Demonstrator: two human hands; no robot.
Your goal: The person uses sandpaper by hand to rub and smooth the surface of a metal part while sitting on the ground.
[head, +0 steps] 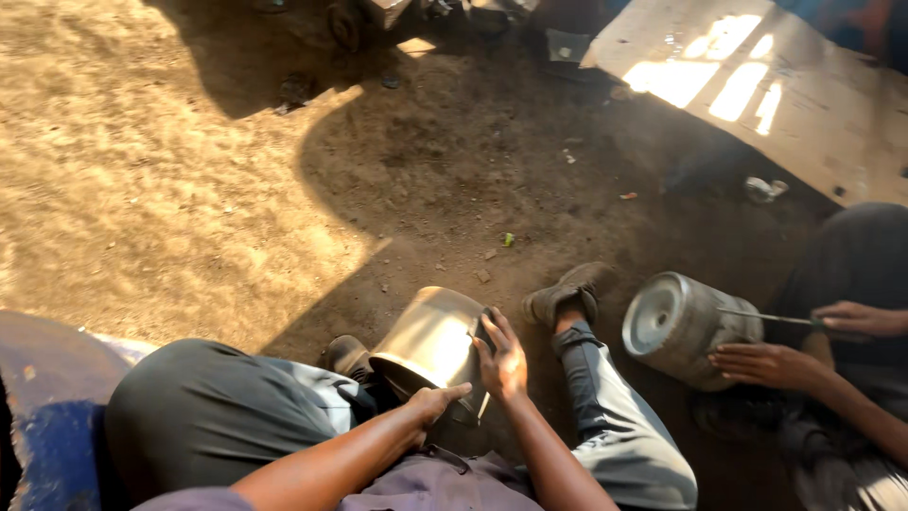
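- Right hand (502,358) is spread flat, fingers open, pressed against the side of a shiny round steel pot (431,343), probably just to stop it rolling.
- Left hand (433,403) is at the pot's open rim, fingers curled toward it; can't tell if it's really gripping.
- The pot lies tipped on its side between the person's knees, near a brown shoe (567,291), so the legs basically work as a clamp.
- Off to the right, a co-worker's hand (764,364) steadies a dull grey metal pot (683,327) on the dirt floor (189,189), the other hand working a thin rod (771,318) against it.
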